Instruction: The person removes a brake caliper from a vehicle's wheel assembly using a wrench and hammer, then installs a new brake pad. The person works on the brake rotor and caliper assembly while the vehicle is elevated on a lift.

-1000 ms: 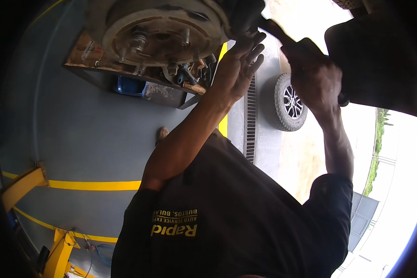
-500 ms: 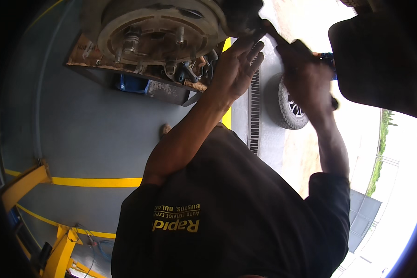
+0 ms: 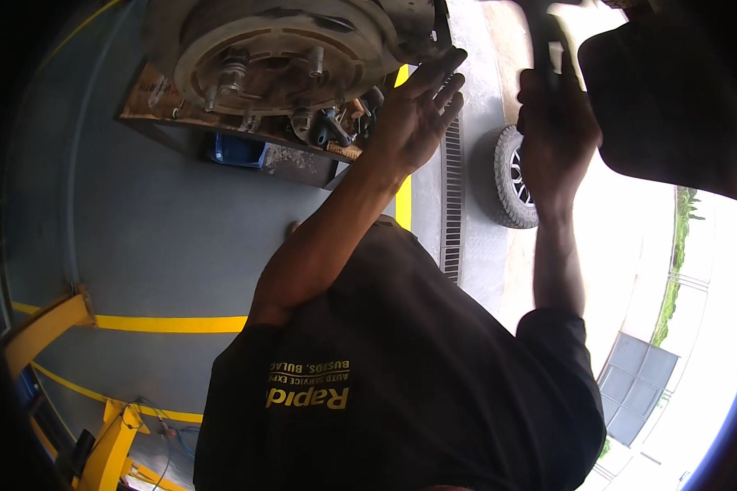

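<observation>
Left hand (image 3: 418,123) loosely open, fingers apart and holding nothing, I keep it near the studded wheel hub (image 3: 282,51) at upper left; whether its fingertips touch, I can't tell. My right hand (image 3: 558,135) is wrapped around a dark, blurred tool (image 3: 540,29), apart from the hub. A cluttered desk (image 3: 149,96) shows behind.

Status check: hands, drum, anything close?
Left hand open beside brake drum, contact unclear. Right hand gripping dark tool, apart from drum. Wheel stud exposed. Dark flap close beside right hand.
</observation>
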Demonstrator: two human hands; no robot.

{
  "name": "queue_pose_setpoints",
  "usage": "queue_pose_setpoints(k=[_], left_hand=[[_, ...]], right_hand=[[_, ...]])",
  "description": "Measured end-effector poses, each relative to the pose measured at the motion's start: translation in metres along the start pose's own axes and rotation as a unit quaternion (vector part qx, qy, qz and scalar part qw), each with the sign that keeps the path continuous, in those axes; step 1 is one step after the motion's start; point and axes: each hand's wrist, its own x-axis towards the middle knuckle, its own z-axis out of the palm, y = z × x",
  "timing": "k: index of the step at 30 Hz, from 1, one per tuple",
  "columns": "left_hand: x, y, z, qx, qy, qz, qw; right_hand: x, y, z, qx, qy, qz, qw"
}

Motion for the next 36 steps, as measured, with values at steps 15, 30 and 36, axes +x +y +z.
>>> queue_pose_setpoints(k=[15,30,36], left_hand=[[-0.006,0.002,-0.006,0.072,-0.012,-0.005,0.997],[-0.012,0.006,-0.009,0.076,-0.020,0.002,0.997],[-0.026,0.020,-0.036,0.131,-0.040,-0.008,0.991]], right_hand=[[-0.044,-0.023,0.033,0.068,-0.097,0.129,0.985],[-0.033,-0.032,0.025,0.153,0.036,0.204,0.966],[-0.048,0.003,0.052,0.199,-0.092,0.207,0.953]])
